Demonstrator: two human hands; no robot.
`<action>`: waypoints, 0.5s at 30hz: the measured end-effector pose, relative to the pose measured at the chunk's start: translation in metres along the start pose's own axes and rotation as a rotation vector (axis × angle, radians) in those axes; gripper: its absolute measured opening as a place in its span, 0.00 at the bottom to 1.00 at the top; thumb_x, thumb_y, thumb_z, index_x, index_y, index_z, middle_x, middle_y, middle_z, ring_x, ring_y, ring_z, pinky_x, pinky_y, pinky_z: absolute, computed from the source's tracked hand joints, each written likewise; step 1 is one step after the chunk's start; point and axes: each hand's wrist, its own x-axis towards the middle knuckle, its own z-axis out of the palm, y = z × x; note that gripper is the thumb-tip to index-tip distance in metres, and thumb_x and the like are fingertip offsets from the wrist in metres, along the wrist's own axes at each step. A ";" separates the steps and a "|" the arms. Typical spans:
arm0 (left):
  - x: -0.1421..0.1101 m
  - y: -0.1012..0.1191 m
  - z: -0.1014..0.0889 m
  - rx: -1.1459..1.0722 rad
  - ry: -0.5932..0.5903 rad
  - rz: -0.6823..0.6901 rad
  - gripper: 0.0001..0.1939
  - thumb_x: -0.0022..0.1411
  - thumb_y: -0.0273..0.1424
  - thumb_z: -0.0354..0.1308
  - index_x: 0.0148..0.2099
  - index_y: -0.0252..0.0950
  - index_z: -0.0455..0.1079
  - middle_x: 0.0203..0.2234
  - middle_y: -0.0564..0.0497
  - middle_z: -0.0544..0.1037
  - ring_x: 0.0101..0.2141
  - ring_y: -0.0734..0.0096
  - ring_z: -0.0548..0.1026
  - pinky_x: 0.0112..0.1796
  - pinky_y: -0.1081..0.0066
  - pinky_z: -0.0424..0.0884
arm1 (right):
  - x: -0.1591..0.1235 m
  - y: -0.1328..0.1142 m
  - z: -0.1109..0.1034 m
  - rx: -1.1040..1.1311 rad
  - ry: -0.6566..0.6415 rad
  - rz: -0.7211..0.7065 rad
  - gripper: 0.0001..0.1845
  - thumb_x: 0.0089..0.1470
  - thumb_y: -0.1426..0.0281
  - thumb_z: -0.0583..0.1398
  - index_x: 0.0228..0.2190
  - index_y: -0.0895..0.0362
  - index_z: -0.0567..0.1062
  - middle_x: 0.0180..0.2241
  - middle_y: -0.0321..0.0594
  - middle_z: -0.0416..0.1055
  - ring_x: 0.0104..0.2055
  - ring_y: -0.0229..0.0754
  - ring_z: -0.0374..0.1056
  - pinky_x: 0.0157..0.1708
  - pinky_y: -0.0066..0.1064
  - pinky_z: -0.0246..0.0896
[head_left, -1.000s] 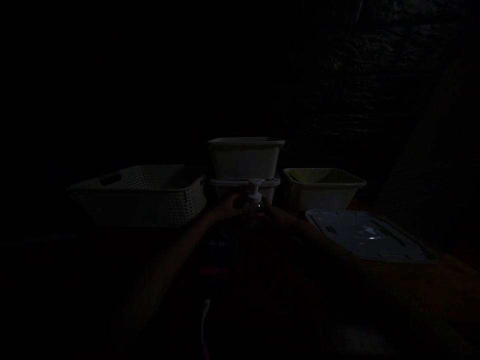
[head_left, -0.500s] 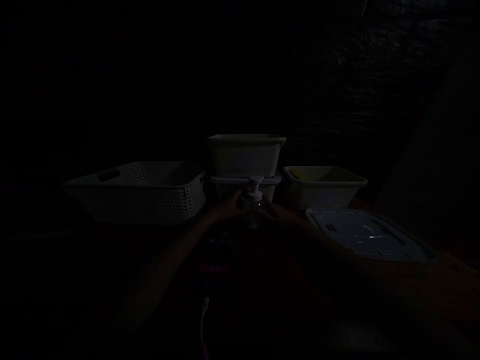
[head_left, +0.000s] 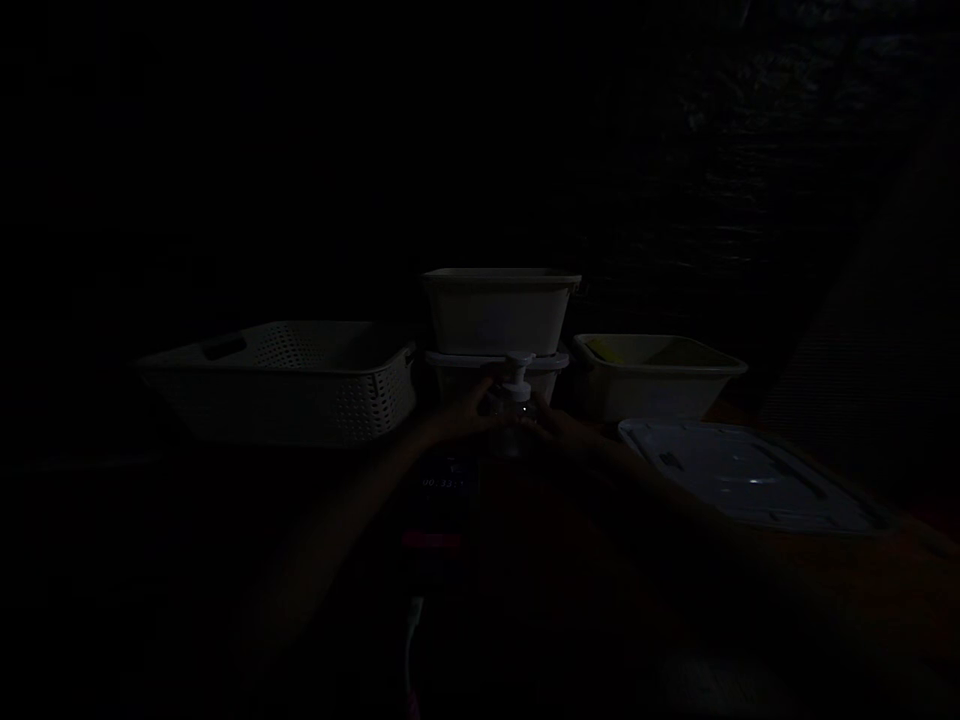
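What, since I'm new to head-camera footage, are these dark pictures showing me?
No machine here: these are a person's bare left hand and right hand, seen by one camera worn on the head, looking forward and down. They cup either side of a pump bottle; it is too dark to tell how firmly. On the dim surface lie what looks like a phone, with a cable nearby, and, at right, a lid. A basket stands at left, two stacked boxes behind the pump bottle, another box right of them.

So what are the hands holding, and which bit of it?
A clear pump bottle, by its body below the white pump: the left hand on one side, the right hand on the other.
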 end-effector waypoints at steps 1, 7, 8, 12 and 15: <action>0.000 -0.001 -0.001 -0.025 -0.041 -0.009 0.38 0.52 0.47 0.60 0.61 0.38 0.54 0.57 0.41 0.63 0.55 0.54 0.64 0.52 0.56 0.63 | 0.000 -0.002 0.000 -0.008 -0.007 0.007 0.29 0.58 0.54 0.49 0.54 0.58 0.56 0.37 0.49 0.74 0.34 0.46 0.71 0.31 0.37 0.66; -0.001 -0.003 -0.004 -0.131 -0.174 -0.048 0.41 0.53 0.44 0.61 0.63 0.36 0.49 0.60 0.41 0.59 0.58 0.53 0.60 0.55 0.57 0.59 | -0.004 -0.014 -0.003 -0.022 -0.019 0.024 0.31 0.56 0.52 0.52 0.52 0.61 0.56 0.36 0.47 0.74 0.31 0.44 0.70 0.26 0.30 0.62; 0.000 -0.003 -0.003 -0.131 -0.162 -0.061 0.41 0.52 0.44 0.61 0.63 0.36 0.49 0.60 0.40 0.59 0.58 0.53 0.60 0.55 0.57 0.60 | -0.005 -0.014 -0.004 -0.024 -0.020 0.025 0.31 0.56 0.52 0.52 0.52 0.61 0.56 0.36 0.47 0.74 0.31 0.43 0.70 0.26 0.30 0.62; 0.005 -0.006 0.006 -0.167 -0.047 -0.080 0.38 0.50 0.41 0.64 0.60 0.35 0.55 0.57 0.39 0.63 0.55 0.52 0.63 0.53 0.54 0.61 | -0.005 -0.012 -0.002 -0.032 -0.023 -0.003 0.31 0.57 0.53 0.51 0.54 0.60 0.56 0.37 0.47 0.74 0.31 0.43 0.71 0.26 0.30 0.62; 0.009 -0.010 0.008 -0.255 -0.007 -0.023 0.33 0.50 0.37 0.65 0.57 0.34 0.60 0.54 0.39 0.67 0.53 0.54 0.66 0.52 0.55 0.63 | -0.003 -0.010 -0.001 -0.065 0.055 -0.032 0.26 0.60 0.56 0.47 0.54 0.59 0.58 0.38 0.48 0.74 0.33 0.42 0.71 0.30 0.30 0.63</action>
